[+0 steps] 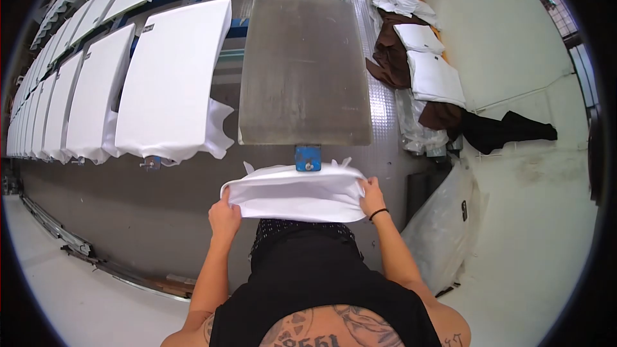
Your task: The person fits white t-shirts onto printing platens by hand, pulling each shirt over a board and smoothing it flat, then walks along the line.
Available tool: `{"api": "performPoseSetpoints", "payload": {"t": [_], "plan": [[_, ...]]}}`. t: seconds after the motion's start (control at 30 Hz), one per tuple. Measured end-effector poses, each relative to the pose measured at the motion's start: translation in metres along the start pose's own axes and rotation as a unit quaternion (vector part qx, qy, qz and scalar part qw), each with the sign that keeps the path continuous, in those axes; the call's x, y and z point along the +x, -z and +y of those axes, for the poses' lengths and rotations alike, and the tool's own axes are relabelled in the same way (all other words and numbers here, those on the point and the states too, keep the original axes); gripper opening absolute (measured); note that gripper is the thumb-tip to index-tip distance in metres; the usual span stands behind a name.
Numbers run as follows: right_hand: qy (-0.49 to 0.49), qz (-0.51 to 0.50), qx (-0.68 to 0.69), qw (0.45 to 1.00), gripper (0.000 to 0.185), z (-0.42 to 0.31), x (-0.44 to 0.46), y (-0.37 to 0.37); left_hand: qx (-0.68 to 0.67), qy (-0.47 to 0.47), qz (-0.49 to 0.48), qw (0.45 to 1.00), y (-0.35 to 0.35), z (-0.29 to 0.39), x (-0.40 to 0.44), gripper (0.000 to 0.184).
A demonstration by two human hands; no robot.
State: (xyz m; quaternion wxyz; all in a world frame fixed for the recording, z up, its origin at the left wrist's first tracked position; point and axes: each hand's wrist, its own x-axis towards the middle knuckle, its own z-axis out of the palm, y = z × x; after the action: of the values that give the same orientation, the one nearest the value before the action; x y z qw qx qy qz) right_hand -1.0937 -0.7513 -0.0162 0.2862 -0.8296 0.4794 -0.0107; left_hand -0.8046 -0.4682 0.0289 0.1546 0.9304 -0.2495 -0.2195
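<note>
A white T-shirt (295, 209) is stretched between my two hands, its hem opening spread wide and facing me. My left hand (225, 215) is closed on the left edge of the cloth. At the right edge, my right hand (372, 198), with a dark band on the wrist, grips the fabric. Just beyond the shirt is a bare grey platen (305, 71), a flat rectangular board. Its blue bracket (308, 158) reaches toward me, and part of the shirt lies behind and below it.
White shirts (170, 80) cover several platens in rows to the left and back. On the right, folded white garments (435, 77), brown cloth (391, 51), a black cloth (508, 130) and plastic bags (418, 122) lie by the wall. A plastic sheet (440, 231) hangs nearer me.
</note>
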Motion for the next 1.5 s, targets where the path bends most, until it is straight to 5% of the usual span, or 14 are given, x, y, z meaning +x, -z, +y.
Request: {"api": "performPoseSetpoints", "payload": {"t": [0.13, 0.2, 0.23, 0.3, 0.43, 0.53, 0.6, 0.67, 0.8, 1.07, 1.2, 1.27, 1.4, 1.5], "plan": [[0.022, -0.037, -0.08, 0.996, 0.046, 0.044, 0.032, -0.004, -0.018, 0.013, -0.02, 1.0, -0.019, -0.028, 0.036, 0.059], [0.002, -0.046, 0.04, 0.998, 0.053, 0.053, 0.06, -0.016, -0.018, 0.009, -0.096, 0.995, -0.019, -0.012, 0.052, 0.072], [-0.201, -0.193, 0.231, 0.932, 0.061, 0.048, 0.079, -0.009, -0.016, -0.008, -0.104, 0.994, -0.026, -0.012, 0.068, 0.076], [-0.253, -0.267, 0.244, 0.897, 0.064, 0.037, 0.112, 0.007, 0.01, -0.031, -0.152, 0.988, -0.035, -0.015, 0.11, 0.078], [-0.211, -0.438, 0.096, 0.868, 0.053, 0.025, 0.189, 0.058, -0.186, 0.108, -0.373, 0.902, 0.037, 0.022, 0.178, 0.072], [-0.316, -0.386, 0.292, 0.816, 0.041, -0.017, 0.205, 0.107, -0.243, 0.098, -0.419, 0.869, 0.083, 0.055, 0.226, 0.06], [-0.27, -0.432, 0.279, 0.814, 0.043, -0.039, 0.241, 0.131, -0.21, 0.016, -0.408, 0.889, 0.087, 0.063, 0.277, 0.038], [-0.273, -0.472, 0.363, 0.755, 0.047, -0.021, 0.306, 0.128, -0.262, 0.079, -0.373, 0.886, 0.096, 0.081, 0.329, 0.019], [-0.139, -0.274, 0.425, 0.851, 0.054, -0.04, 0.452, 0.154, -0.456, 0.175, -0.211, 0.847, 0.125, 0.146, 0.43, 0.015], [-0.155, 0.08, 0.675, 0.716, 0.048, -0.11, 0.714, 0.14, -0.784, 0.133, 0.077, 0.601, 0.1, 0.238, 0.679, 0.022], [-0.193, 0.088, 0.711, 0.67, 0.044, -0.11, 0.76, 0.113, -0.824, 0.17, 0.128, 0.525, 0.088, 0.25, 0.727, 0.023], [-0.081, 0.007, 0.724, 0.685, 0.042, -0.107, 0.752, 0.104, -0.845, 0.166, 0.1, 0.499, 0.082, 0.243, 0.745, 0.021], [0.006, -0.072, 0.747, 0.661, 0.033, -0.083, 0.705, 0.119, -0.711, 0.011, -0.006, 0.703, 0.093, 0.234, 0.685, 0.036], [0.025, 0.021, 0.572, 0.82, 0.022, -0.041, 0.616, 0.109, -0.495, -0.091, 0.091, 0.859, 0.113, 0.209, 0.588, 0.035]]}}
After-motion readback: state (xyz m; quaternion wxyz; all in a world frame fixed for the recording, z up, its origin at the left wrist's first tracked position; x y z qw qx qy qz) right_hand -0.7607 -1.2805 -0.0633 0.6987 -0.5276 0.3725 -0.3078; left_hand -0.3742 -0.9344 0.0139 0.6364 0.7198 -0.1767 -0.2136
